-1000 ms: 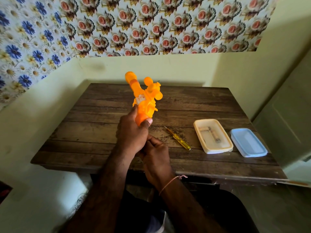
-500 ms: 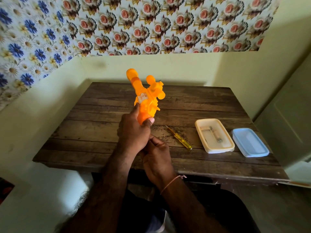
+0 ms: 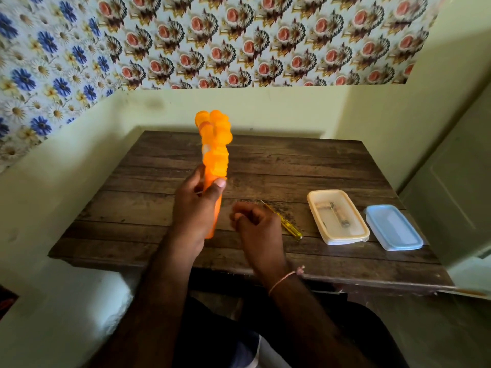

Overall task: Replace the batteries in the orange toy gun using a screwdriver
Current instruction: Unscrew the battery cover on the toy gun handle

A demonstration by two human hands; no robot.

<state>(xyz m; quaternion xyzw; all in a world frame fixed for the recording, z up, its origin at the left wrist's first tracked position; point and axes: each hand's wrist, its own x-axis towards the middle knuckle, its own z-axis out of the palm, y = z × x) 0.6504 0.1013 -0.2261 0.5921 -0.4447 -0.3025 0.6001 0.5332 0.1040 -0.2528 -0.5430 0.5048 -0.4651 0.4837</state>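
Orange toy gun [image 3: 214, 166] is held upright above the desk [image 3: 265, 166], muzzle end up, w/ the left hand [image 3: 195, 208] wrapped round its lower body, thumb pressed on the front. Gun is motion-blurred, so can't tell if the battery cover is on or off.

Right hand [image 3: 255, 224] sits just right of the gun's lower end, not touching it, fingers curled in loosely; looks like nothing's in it, though blur makes that less than certain.

Screwdriver [image 3: 283, 220], yellow handle, lies flat on the desk right of the gun, partly hidden behind the right hand, untouched. Further right of the gun: cream tray [image 3: 337, 216] w/ a couple of small long items inside, prob. batteries but too blurry to say. Blue lid [image 3: 393, 227] lies just beyond the tray, close beside it.

Progress, as a judgement: early on. Tool not picked up, no loose screw or cover visible on the desk. Left to do: take the screwdriver, undo the cover, swap cells, close and re-screw. If the cover is already off, it doesn't show here.
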